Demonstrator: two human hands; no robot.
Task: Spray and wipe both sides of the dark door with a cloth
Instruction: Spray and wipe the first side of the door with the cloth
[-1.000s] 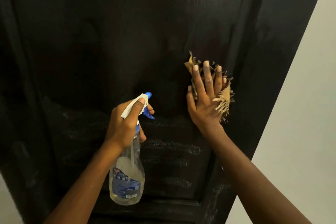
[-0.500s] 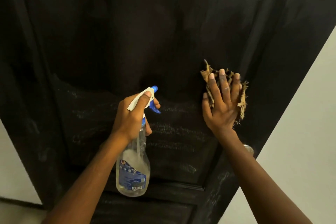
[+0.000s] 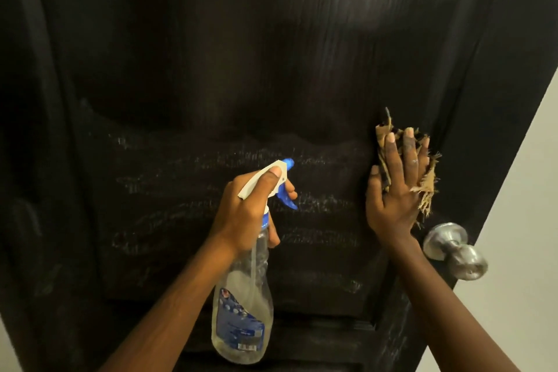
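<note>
The dark door (image 3: 211, 69) fills almost the whole view. It is big, hard and stiff, so it does not bend when pushed, but it looks like it can swing on its hinges.

The cloth (image 3: 426, 187) is at about 3 o'clock in the view, pressed flat on the door. It is small, soft and floppy, with torn, stringy edges. The right hand (image 3: 395, 190) lies on top of it with straight, spread fingers and pushes it on the wood. A flat palm is probably the best hold, because a loose cloth can bunch up or slip out.

The spray bottle (image 3: 241, 311) is near 6 o'clock. It is clear plastic and only partly full, so it is likely light. The left hand (image 3: 250, 208) is wrapped around its neck, with fingers by the blue trigger (image 3: 287, 201). The neck is the good place to hold it.

White streaks (image 3: 241, 238) run across the panel at 9 o'clock from the cloth. The wet wood may be slippery. A shiny door knob (image 3: 453, 248) sits at 4 o'clock from the right hand.
</note>
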